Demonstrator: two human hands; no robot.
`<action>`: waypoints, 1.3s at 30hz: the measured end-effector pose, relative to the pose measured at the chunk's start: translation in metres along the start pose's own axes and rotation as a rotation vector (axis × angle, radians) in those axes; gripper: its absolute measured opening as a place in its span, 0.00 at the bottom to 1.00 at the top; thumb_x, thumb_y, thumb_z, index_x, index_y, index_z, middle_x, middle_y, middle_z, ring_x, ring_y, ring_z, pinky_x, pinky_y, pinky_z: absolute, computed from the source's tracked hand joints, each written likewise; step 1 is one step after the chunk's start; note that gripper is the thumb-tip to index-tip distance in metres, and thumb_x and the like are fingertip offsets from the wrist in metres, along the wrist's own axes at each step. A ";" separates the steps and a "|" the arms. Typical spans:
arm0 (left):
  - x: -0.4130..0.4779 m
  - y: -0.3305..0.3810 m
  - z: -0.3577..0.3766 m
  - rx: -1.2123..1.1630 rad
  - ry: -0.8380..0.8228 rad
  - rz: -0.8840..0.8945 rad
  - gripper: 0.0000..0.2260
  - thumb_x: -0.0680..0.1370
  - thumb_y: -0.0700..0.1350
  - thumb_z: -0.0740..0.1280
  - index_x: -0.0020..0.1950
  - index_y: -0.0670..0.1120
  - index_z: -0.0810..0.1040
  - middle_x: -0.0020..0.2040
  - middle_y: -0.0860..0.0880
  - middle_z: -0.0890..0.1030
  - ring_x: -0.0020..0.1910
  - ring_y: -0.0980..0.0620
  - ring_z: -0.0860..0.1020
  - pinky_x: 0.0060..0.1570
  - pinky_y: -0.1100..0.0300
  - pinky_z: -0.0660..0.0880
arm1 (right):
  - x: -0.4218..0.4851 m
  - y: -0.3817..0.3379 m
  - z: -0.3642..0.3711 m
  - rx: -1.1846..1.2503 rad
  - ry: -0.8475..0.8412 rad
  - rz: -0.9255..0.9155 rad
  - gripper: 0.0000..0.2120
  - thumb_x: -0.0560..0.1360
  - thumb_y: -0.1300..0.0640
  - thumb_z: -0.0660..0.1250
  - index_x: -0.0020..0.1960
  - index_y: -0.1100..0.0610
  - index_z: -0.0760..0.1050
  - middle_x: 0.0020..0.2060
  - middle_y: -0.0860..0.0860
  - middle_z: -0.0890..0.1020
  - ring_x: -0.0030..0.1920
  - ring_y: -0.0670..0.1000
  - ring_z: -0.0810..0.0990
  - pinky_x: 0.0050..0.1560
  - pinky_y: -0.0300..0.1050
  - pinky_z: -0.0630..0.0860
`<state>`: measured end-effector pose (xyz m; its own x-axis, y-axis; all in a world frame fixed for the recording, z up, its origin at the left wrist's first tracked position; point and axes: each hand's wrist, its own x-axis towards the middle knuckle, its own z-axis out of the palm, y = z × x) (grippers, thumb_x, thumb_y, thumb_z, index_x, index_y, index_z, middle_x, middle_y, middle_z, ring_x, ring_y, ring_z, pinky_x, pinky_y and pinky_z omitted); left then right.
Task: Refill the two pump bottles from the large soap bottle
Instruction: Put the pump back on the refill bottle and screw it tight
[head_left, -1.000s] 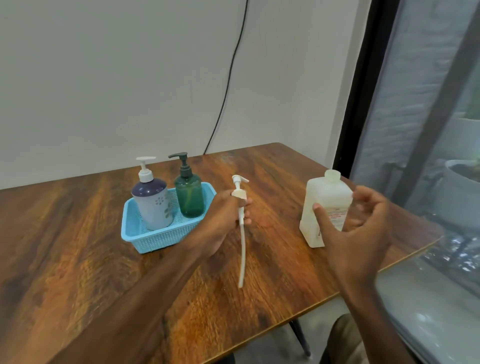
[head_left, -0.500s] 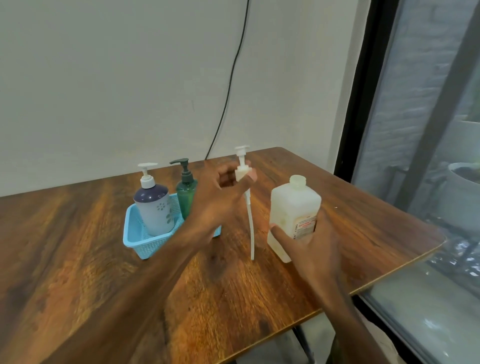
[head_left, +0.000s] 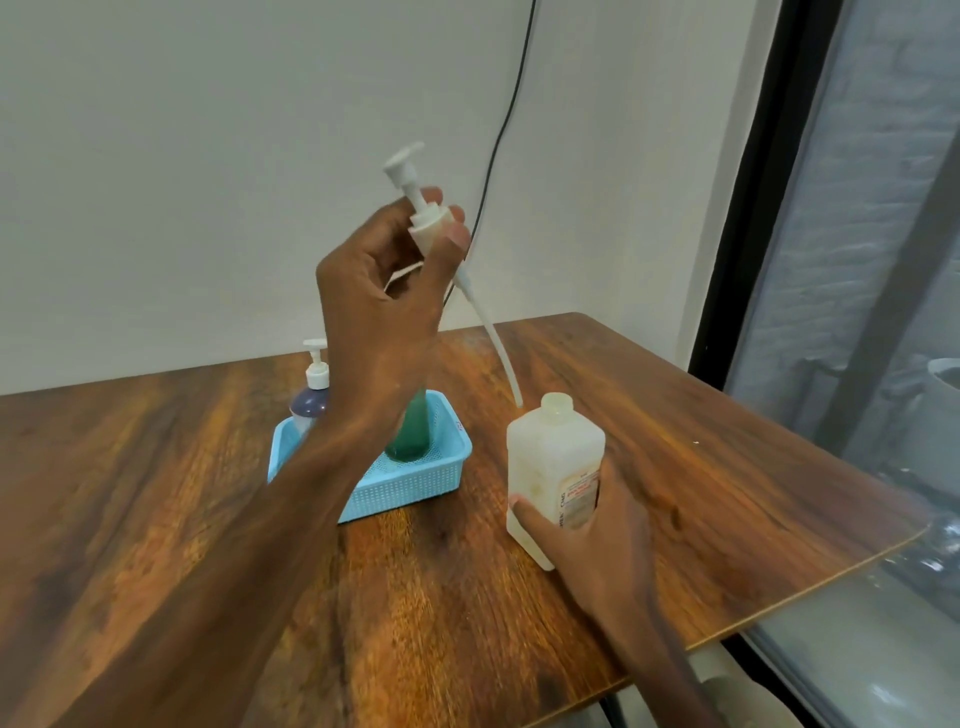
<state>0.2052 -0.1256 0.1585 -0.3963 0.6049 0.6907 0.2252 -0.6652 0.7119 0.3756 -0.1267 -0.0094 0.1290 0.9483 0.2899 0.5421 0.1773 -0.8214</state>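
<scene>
My left hand (head_left: 384, 291) is raised above the table and grips a white pump head (head_left: 423, 218) by its collar. Its long dip tube (head_left: 493, 338) slants down to the right, the tip just left of the open neck of the large whitish soap bottle (head_left: 550, 457). My right hand (head_left: 597, 525) wraps the lower front of that bottle, which stands upright on the table. A blue basket (head_left: 410, 483) holds a purple-and-white pump bottle (head_left: 311, 395) and a green pump bottle (head_left: 413, 431), both partly hidden behind my left forearm.
The wooden table (head_left: 156, 519) ends at a front-right edge close to the soap bottle. A window with a black frame (head_left: 737, 208) runs along the right. A black cable (head_left: 504, 130) hangs down the white wall behind.
My left hand lifted the pump head much higher and tilted it, bringing the tube tip beside the soap bottle's neck. My right hand closed around the soap bottle, after reaching for it.
</scene>
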 end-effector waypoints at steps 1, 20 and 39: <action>0.003 0.002 0.001 -0.025 0.017 0.017 0.14 0.80 0.46 0.73 0.65 0.44 0.83 0.55 0.49 0.87 0.56 0.53 0.85 0.58 0.54 0.83 | 0.000 0.000 0.000 0.001 -0.002 -0.001 0.43 0.66 0.37 0.77 0.74 0.49 0.65 0.70 0.46 0.75 0.66 0.48 0.76 0.60 0.46 0.76; 0.006 -0.006 0.044 -0.173 -0.115 -0.027 0.13 0.83 0.43 0.68 0.67 0.42 0.80 0.55 0.50 0.87 0.58 0.55 0.85 0.60 0.52 0.82 | 0.004 -0.003 0.002 -0.012 -0.021 -0.016 0.44 0.67 0.40 0.77 0.76 0.49 0.61 0.70 0.46 0.73 0.66 0.46 0.73 0.59 0.41 0.72; -0.029 -0.038 0.049 -0.029 -0.364 -0.099 0.09 0.83 0.51 0.68 0.63 0.56 0.80 0.54 0.54 0.86 0.53 0.58 0.84 0.54 0.58 0.83 | 0.014 0.002 0.010 -0.040 -0.019 -0.016 0.44 0.64 0.34 0.76 0.73 0.47 0.64 0.66 0.44 0.77 0.56 0.44 0.77 0.51 0.35 0.72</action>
<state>0.2517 -0.0968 0.1177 -0.0718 0.7790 0.6229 0.1740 -0.6052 0.7769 0.3703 -0.1102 -0.0120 0.1039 0.9504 0.2933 0.5773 0.1825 -0.7959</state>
